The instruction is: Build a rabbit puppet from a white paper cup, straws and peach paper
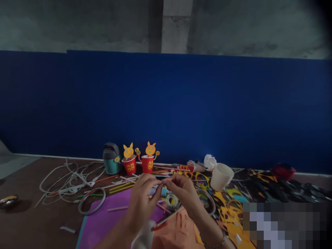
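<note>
My left hand (142, 199) and my right hand (184, 193) meet over the middle of the table, thumbs and fingertips pinched close together. Whatever they hold is too small to make out. Just below the fingers lies a small tape roll (171, 200), with a light blue piece (164, 192) beside it. Purple paper (103, 221) spreads under and left of my left hand. Orange paper (171, 238) lies below my right wrist. Beyond the hands stand two red paper cups, a left one (130, 166) and a right one (147, 165), each topped with an orange cat-like paper face.
A teal and grey container (111, 164) stands left of the red cups. White cables (71, 185) and a pale ring (101, 204) lie at left. At right are a white cup (221, 176), crumpled white paper (210, 162) and yellow paper scraps (229, 214). A blue partition (166, 103) rises behind.
</note>
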The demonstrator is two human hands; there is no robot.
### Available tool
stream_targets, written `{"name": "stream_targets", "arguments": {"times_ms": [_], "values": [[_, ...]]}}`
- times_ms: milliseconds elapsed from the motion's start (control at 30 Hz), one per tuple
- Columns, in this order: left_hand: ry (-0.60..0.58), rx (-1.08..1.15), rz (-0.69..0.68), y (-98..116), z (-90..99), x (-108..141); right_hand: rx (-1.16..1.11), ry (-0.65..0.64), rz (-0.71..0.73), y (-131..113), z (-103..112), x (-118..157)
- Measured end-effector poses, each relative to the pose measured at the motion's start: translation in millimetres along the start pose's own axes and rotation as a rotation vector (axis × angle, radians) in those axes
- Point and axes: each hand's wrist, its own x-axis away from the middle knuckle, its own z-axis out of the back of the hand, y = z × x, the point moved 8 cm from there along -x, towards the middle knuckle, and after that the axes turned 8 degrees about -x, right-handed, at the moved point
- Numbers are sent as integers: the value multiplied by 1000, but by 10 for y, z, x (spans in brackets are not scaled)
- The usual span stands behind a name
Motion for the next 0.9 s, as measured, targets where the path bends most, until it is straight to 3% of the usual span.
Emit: {"name": "stream_targets", "arguments": {"times_ms": [567,900], "values": [[-39,-11,-22,3,-43,17,299,35,174,-352,-88,95],[-70,26,17,-17,-56,14,352,25,206,-401,-102,112]]}}
